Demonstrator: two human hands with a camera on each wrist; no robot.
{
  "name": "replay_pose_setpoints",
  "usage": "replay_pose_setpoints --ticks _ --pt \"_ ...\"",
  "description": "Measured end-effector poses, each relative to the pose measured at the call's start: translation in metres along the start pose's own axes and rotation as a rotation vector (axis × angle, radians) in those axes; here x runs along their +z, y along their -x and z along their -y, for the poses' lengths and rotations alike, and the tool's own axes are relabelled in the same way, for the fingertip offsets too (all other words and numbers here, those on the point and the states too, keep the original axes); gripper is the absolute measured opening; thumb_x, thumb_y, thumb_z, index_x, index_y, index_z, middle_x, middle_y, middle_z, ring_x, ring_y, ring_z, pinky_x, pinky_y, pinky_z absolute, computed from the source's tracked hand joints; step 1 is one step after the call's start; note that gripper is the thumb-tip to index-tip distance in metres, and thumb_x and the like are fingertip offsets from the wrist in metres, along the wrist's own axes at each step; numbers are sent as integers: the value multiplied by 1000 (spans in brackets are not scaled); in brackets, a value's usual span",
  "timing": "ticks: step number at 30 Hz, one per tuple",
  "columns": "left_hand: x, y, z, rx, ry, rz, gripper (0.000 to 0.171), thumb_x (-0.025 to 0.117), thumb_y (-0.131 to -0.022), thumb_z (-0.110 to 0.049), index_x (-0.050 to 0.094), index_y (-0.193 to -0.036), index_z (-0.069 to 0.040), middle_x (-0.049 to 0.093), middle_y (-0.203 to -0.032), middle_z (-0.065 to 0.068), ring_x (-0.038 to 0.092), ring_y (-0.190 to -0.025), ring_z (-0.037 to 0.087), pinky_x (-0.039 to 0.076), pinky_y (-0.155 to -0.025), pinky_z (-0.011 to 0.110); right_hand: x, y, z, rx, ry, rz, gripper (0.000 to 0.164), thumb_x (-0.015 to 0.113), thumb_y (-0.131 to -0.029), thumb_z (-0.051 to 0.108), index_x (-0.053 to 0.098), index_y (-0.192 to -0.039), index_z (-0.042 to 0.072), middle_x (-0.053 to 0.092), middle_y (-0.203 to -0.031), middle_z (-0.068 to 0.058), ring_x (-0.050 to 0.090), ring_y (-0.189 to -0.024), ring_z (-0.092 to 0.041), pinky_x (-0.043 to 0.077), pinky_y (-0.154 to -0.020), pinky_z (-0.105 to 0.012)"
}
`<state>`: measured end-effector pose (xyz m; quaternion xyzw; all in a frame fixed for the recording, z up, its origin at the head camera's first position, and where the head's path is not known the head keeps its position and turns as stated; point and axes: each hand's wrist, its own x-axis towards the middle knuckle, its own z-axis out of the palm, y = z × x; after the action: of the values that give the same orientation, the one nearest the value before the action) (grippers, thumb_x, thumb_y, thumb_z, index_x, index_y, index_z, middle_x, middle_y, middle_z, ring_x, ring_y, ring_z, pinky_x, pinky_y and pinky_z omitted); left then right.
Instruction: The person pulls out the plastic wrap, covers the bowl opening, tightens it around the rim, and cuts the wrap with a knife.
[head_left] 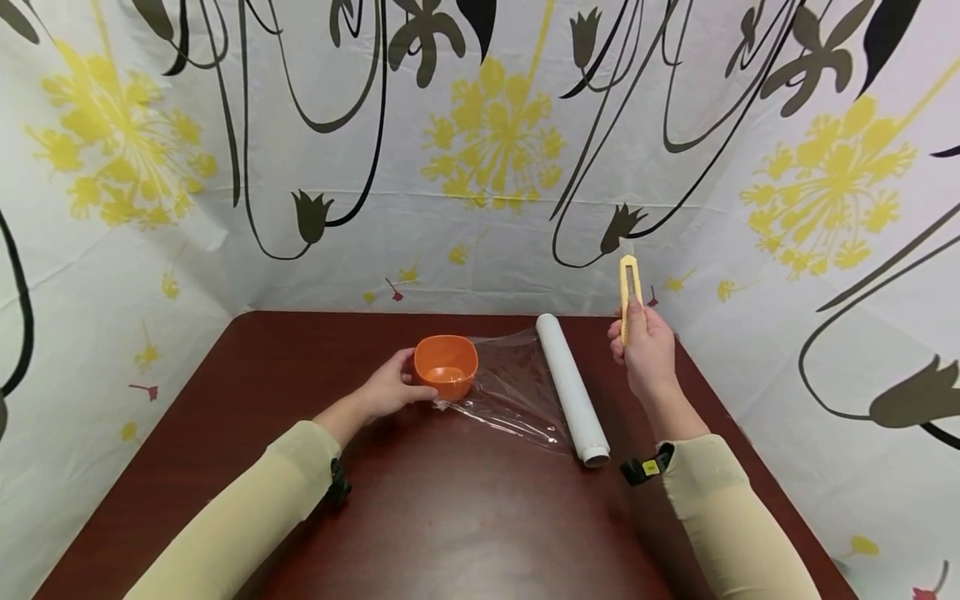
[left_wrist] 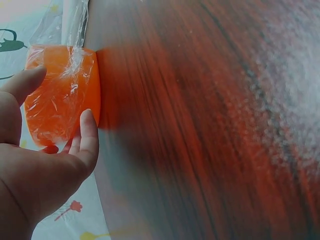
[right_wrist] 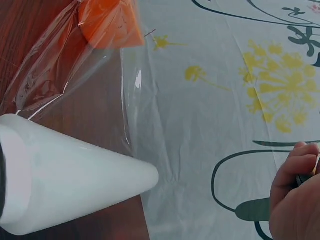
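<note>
An orange bowl (head_left: 446, 367) stands on the table, with clear plastic wrap (left_wrist: 70, 80) clinging to its side. My left hand (head_left: 386, 385) holds the bowl from the left, thumb and fingers spread around its wall. From the bowl the sheet of plastic wrap (head_left: 510, 383) runs right to a white roll of it (head_left: 573, 392), which lies slantwise on the table. My right hand (head_left: 647, 346) grips a yellow utility knife (head_left: 630, 287) upright, raised right of the roll, its blade showing at the top. In the right wrist view, the curled fingers (right_wrist: 295, 170) mostly hide the knife.
The dark red-brown table (head_left: 450, 517) ends at the back against a white flower-patterned sheet (head_left: 450, 267), which also hangs along both sides. A dark wrist strap (head_left: 647, 468) sits at the right sleeve, another (head_left: 339, 483) at the left sleeve.
</note>
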<state>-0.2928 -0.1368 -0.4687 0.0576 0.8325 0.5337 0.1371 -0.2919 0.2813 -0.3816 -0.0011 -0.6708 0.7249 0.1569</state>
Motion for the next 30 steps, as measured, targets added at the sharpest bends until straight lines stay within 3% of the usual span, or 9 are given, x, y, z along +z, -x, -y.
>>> replay_pose_setpoints --ticks 5,8,11,16,23,26,30 --pt "0 -1 2 -1 12 -3 101 88 -95 -29 26 -171 -6 50 -159 22 57 -130 37 61 -90 38 2 3 3 58 14 -92 51 63 -107 57 67 -96 7 60 -60 4 49 -42 -5 39 -38 -22" --pt "0 -2 3 -4 18 0 100 88 -95 -29 27 -171 -7 51 -157 22 57 -128 36 61 -89 39 2 3 3 89 13 -158 59 69 -101 63 70 -88 5 61 -56 4 49 -40 -6 40 -38 -23" --pt "0 -2 3 -4 20 2 100 88 -95 -29 27 -171 -7 52 -155 22 58 -125 35 61 -88 40 2 3 3 91 28 -183 57 73 -98 63 78 -89 7 69 -64 6 58 -49 -6 47 -45 -21" --pt "0 -1 2 -4 31 3 99 87 -96 -27 27 -171 -6 53 -152 22 59 -116 32 62 -85 40 2 3 1 18 93 -105 38 72 -104 52 81 -106 15 77 -83 5 68 -64 -8 59 -59 -21" --pt "-2 -2 3 8 42 7 97 86 -97 -25 27 -171 -5 53 -151 25 62 -118 32 63 -85 40 3 5 2 -51 119 40 34 64 -111 39 62 -129 11 81 -96 4 80 -76 -8 65 -63 -26" --pt "-3 -2 2 11 31 13 97 85 -98 -26 26 -171 -5 53 -152 25 61 -123 33 63 -86 41 4 5 2 -44 110 57 26 57 -115 36 52 -125 12 78 -91 4 74 -66 -8 60 -54 -24" --pt "-5 -1 2 8 14 24 97 85 -98 -28 25 -172 -5 52 -156 25 61 -128 35 63 -87 42 3 6 1 -20 70 33 23 53 -116 37 44 -116 15 65 -76 2 56 -50 -8 49 -44 -24"
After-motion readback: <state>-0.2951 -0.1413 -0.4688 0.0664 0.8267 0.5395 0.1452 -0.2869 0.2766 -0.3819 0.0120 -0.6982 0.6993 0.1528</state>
